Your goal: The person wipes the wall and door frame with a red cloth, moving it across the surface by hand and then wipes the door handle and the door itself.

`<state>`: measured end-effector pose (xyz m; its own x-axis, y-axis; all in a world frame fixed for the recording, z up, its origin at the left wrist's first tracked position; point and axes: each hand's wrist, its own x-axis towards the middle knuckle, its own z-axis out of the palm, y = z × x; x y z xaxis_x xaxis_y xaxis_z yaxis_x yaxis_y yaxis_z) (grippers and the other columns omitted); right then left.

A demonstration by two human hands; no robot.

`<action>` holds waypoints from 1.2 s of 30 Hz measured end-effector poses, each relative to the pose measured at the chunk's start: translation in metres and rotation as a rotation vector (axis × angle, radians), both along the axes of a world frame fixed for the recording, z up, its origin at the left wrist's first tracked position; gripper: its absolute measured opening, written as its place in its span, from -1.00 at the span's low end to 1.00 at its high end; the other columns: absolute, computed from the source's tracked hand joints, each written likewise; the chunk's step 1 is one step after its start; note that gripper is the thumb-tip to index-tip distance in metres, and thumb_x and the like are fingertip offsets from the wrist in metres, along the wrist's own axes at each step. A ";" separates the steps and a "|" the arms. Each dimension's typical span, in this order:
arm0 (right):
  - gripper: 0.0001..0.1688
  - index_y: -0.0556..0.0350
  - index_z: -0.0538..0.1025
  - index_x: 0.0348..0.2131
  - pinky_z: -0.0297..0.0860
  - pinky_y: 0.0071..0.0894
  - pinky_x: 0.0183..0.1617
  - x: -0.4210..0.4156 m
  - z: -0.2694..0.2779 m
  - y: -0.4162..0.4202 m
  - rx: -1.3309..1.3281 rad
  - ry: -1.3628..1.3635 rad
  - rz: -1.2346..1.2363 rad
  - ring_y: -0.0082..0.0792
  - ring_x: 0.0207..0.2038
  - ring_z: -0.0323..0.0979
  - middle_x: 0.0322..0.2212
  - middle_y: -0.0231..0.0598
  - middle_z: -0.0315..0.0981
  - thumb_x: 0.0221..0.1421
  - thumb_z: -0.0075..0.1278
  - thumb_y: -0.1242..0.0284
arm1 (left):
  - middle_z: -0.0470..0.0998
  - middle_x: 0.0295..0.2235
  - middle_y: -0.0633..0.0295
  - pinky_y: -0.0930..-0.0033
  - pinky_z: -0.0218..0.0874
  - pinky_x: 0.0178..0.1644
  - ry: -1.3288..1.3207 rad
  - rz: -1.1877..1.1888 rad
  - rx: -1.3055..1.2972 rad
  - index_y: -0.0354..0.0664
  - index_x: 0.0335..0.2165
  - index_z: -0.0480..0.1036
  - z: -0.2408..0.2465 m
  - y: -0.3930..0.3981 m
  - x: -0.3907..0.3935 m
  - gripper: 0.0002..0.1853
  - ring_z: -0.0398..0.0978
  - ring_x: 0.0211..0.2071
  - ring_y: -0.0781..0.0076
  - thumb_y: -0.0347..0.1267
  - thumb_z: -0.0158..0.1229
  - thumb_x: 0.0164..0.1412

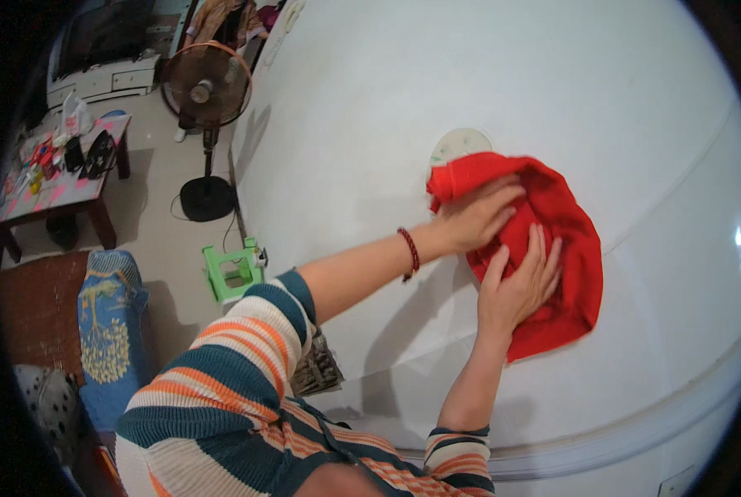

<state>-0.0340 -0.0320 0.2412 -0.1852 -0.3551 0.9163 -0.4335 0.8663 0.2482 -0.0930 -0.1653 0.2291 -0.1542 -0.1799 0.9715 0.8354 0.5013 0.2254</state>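
A piece of red fabric (578, 248), folded over and bunched in the middle, lies against a broad white surface (358, 155). My left hand (479, 214), with a dark red beaded bracelet at its wrist, reaches to the fabric's upper fold. Its fingers are blurred, so its grip is unclear. Below it, my right hand (519, 279) rests on the bunched middle with fingers and thumb apart. The fabric's top left corner partly covers a pale round plate-like item (460, 144) with green marks.
To the left are a standing fan (205, 90), a green plastic stool (233, 267) and a low table (66, 192) loaded with several items. A person (224, 25) stands behind the fan. A blue patterned cover (109, 335) drapes over brown seating. A woven item (317, 369) shows beside my sleeve.
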 end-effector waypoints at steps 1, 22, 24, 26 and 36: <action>-0.46 0.09 0.30 0.09 0.18 -0.03 0.15 -0.010 0.011 -0.008 -0.023 -0.048 0.067 0.00 0.23 0.07 0.11 -0.20 0.23 0.09 -0.06 0.43 | 0.34 0.00 0.06 0.14 0.13 0.09 -0.036 0.033 -0.037 -0.15 -0.06 0.35 0.012 -0.013 -0.008 -0.68 0.27 0.05 0.04 -0.40 0.02 0.19; -0.33 0.07 0.28 0.10 0.12 -0.05 0.17 -0.155 0.031 -0.210 0.591 -0.194 0.013 -0.08 0.13 0.19 0.22 -0.17 0.04 0.01 0.09 0.31 | 0.22 -0.02 0.04 0.09 0.14 0.06 -0.500 0.178 0.311 -0.07 0.04 0.25 -0.099 -0.173 -0.097 -0.52 0.20 0.02 0.00 -0.27 0.12 0.16; -0.40 0.07 0.28 0.11 0.04 0.02 0.24 -0.183 -0.011 -0.212 0.614 -0.267 0.180 0.01 0.19 0.10 0.22 -0.12 0.04 0.06 0.02 0.44 | 0.23 -0.02 0.00 0.11 0.14 0.09 -0.564 0.090 0.296 -0.13 0.04 0.23 -0.132 -0.181 -0.087 -0.51 0.21 0.04 -0.02 -0.33 0.12 0.13; -0.45 0.10 0.29 0.09 0.06 -0.06 0.25 -0.192 -0.045 -0.227 0.302 -0.745 0.442 0.08 0.19 0.10 0.18 0.01 0.10 0.06 -0.08 0.58 | 0.24 0.02 -0.03 0.13 0.09 0.15 -0.625 0.037 0.204 -0.19 0.08 0.19 -0.171 -0.196 -0.091 -0.45 0.20 0.07 0.00 -0.37 0.11 0.11; -0.65 0.06 0.39 -0.02 0.13 -0.17 0.19 -0.204 -0.138 -0.223 0.172 -0.634 0.421 -0.06 0.07 0.25 0.02 -0.03 0.31 0.18 -0.16 0.54 | 0.00 0.23 -0.16 0.21 -0.05 0.26 -0.973 -0.380 0.134 -0.18 0.25 -0.06 -0.186 -0.199 -0.046 -0.26 0.04 0.24 0.00 -0.27 -0.01 0.16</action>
<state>-0.2375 -0.2551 0.1034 -0.4733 -0.6392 0.6061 -0.8211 0.5694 -0.0408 -0.1391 -0.3645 0.0429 -0.9257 -0.0528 0.3746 0.3618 0.1657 0.9174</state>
